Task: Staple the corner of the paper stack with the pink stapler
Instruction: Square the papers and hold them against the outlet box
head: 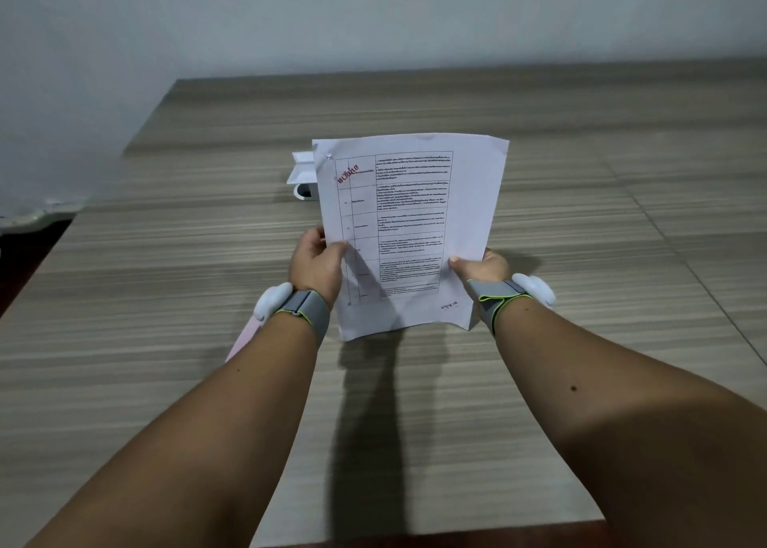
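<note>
I hold the paper stack upright above the wooden table, its printed table and red stamp facing me. My left hand pinches the stack's left edge. My right hand grips its lower right edge, thumb on the front sheet. A small mark shows at the top left corner of the stack; I cannot tell if it is a staple. The pink stapler lies on the table under my left wrist, mostly hidden by the forearm. Both wrists wear grey bands with white pods.
A white object stands on the table behind the paper's top left corner, partly hidden by it. The table's left edge runs diagonally at the left, with dark floor beyond. A pale wall rises behind the table.
</note>
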A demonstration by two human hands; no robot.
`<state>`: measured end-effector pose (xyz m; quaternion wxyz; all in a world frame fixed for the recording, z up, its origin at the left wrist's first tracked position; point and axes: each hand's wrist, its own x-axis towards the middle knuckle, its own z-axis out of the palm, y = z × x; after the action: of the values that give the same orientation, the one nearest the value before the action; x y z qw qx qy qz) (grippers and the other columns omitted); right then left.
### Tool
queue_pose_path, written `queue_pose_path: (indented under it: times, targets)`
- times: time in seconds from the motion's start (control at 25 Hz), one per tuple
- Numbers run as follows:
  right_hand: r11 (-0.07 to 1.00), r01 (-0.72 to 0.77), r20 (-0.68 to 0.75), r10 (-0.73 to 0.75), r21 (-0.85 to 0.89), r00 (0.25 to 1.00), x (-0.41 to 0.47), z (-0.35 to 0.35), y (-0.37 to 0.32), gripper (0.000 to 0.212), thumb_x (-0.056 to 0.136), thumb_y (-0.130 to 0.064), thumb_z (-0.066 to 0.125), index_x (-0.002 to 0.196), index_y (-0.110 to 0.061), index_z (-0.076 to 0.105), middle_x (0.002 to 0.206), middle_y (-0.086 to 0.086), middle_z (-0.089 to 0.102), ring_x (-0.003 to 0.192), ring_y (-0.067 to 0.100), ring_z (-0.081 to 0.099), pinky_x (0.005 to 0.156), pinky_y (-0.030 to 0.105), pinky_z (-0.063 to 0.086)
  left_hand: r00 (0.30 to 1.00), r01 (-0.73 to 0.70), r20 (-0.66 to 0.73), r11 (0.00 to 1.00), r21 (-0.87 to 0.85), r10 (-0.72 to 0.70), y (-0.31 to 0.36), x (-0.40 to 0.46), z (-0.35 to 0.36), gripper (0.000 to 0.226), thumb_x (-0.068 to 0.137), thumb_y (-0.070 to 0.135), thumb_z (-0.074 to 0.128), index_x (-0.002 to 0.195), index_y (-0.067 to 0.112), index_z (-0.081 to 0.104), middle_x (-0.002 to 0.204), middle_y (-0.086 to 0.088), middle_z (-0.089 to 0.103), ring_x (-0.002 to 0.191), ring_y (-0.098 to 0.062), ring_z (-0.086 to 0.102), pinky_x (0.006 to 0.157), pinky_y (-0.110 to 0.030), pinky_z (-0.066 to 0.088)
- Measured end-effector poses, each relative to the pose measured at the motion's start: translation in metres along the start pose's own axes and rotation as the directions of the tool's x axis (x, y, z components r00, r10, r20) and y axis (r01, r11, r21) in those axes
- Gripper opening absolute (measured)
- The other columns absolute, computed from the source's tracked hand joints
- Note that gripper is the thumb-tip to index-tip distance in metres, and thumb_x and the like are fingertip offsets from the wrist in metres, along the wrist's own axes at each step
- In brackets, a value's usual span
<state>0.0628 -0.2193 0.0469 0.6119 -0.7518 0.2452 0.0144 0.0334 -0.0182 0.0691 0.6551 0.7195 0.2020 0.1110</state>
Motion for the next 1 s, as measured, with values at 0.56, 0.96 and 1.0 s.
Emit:
queue_pose_path:
  times: [0.56, 0.96, 1.0]
  targets:
    - [0.819, 0.410, -0.260, -0.531, -0.401, 0.807, -0.017, -0.011, -0.095, 0.085, 0.067, -0.028, 0.059, 0.144, -0.021, 0.023, 0.152, 0.006, 0.029, 0.140, 0.025, 0.026, 0.114, 0.037, 0.020, 0.995, -0.100, -0.015, 0.992, 0.073, 0.101, 0.029, 0.007, 0.009, 0.022, 0.087, 0.020, 0.051, 0.068, 0.025, 0.058, 0.064, 0.009, 0.058, 0.058, -0.010, 0.050, 0.042, -0.006, 0.039]
    - [0.223, 0.723, 0.485, -0.610, -0.654, 0.627, -0.026, 0.015, -0.161, 0.031, 0.084, -0.028, 0.040, 0.104, -0.035, 0.063, 0.105, -0.007, 0.071, 0.108, 0.021, 0.059, 0.115, 0.044, 0.009, 1.000, -0.002, 0.006, 0.998, 0.059, 0.002, 0.013, -0.001, 0.009, 0.014, 0.086, 0.025, 0.053, 0.074, 0.023, 0.060, 0.072, 0.000, 0.061, 0.068, -0.020, 0.051, 0.066, -0.029, 0.043]
    - [0.241, 0.729, 0.497, -0.594, -0.640, 0.633, -0.027, 0.015, -0.159, 0.031, 0.084, -0.028, 0.040, 0.102, -0.035, 0.063, 0.102, -0.006, 0.071, 0.106, 0.021, 0.060, 0.114, 0.043, 0.010, 1.000, 0.005, 0.004, 0.999, 0.045, -0.005, 0.011, -0.002, 0.009, 0.013, 0.086, 0.025, 0.053, 0.077, 0.023, 0.061, 0.075, 0.000, 0.062, 0.069, -0.019, 0.051, 0.066, -0.029, 0.043]
